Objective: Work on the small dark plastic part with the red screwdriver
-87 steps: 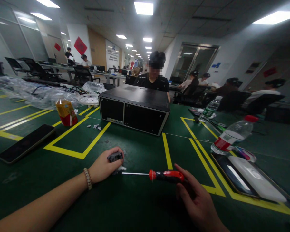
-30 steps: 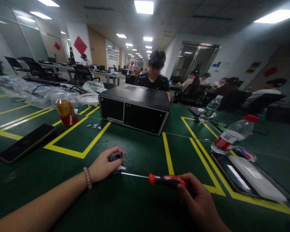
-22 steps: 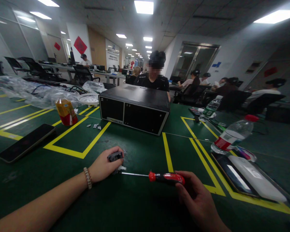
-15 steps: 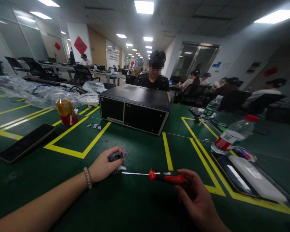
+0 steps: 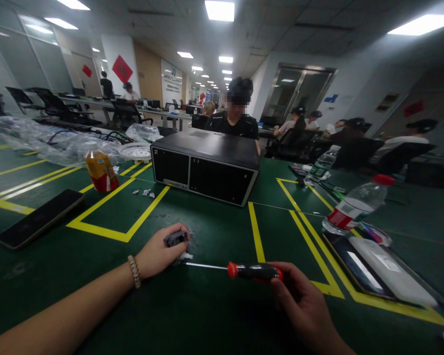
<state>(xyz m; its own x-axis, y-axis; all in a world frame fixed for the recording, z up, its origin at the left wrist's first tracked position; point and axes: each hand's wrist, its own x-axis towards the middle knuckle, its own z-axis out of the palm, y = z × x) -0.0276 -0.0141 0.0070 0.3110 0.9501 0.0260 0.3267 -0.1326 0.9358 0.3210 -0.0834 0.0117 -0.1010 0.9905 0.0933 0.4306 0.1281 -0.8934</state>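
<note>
My left hand (image 5: 163,251) is closed around a small dark grey block-shaped part (image 5: 176,238), whose exact kind I cannot make out. Below it, near my fingers, a small white piece (image 5: 187,256) shows. My right hand (image 5: 303,296) pinches the end of a red and black screwdriver (image 5: 253,271) between thumb and fingers. Its metal shaft points left, and the tip reaches the area just under my left hand; whether it touches the part is hidden. Both hands are low over the green table (image 5: 207,315).
A black computer case (image 5: 207,162) lies ahead, with a person (image 5: 237,121) behind it. To the left are a phone (image 5: 40,217), a drink bottle (image 5: 100,170), a white basket (image 5: 135,150) and plastic bags. Water bottles (image 5: 358,204) and phones (image 5: 358,266) lie right.
The screwdriver handle has rolled in my right fingers: its black side now faces up where red showed. My right thumb has moved up onto the handle's end. My left hand stays in place.
</note>
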